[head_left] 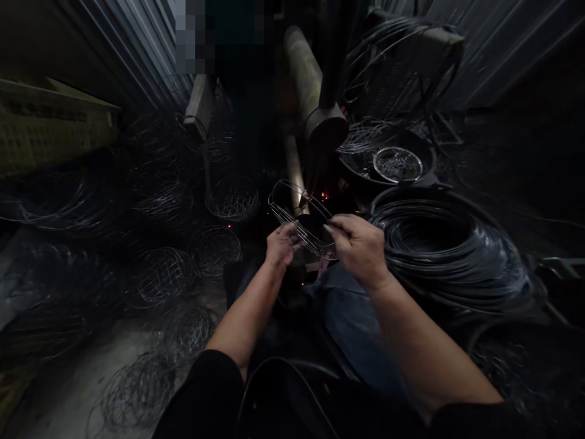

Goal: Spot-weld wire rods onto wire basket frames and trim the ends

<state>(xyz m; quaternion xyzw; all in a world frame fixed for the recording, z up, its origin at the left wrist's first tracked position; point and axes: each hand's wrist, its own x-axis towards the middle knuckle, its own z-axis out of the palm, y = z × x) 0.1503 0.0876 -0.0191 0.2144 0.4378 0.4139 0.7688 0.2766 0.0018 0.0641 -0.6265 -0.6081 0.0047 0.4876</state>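
Obs. at the station: wire frame [284, 214] is held between both hands, in front of the person, at the lower end of the metal bar [296, 166]. Its long axis runs on a slant, far-L to near-R; the rounded end points away to the L, the other end comes back toward the R hand [356, 247].

L hand [280, 245]: thumb and fingertips pinching the parallel wires on the frame's near-L side, palm turned inward. R hand: thumb and forefinger pinched tog. on the frame's R end, other fingers curled under, so exact wire gripped can't be told.

Key relation: frame's upper wire crosses close to the pointed metal tip [305, 197] above the bar's end. Tip lies ahead of both hands, betw. them: up and R of the L fingertips, up and L of the R fingertips. L fingertips look slightly nearer. Whether wire and tip touch, or the frame passes round the bar, can't be confirmed; too dark. Small red glow [324, 196] noted just R of the tip.

Surroundings: large wire coil [470, 256] beside the R hand, well clear of the frame; round wire pieces [164, 275] on the floor, L side, apart from the L hand
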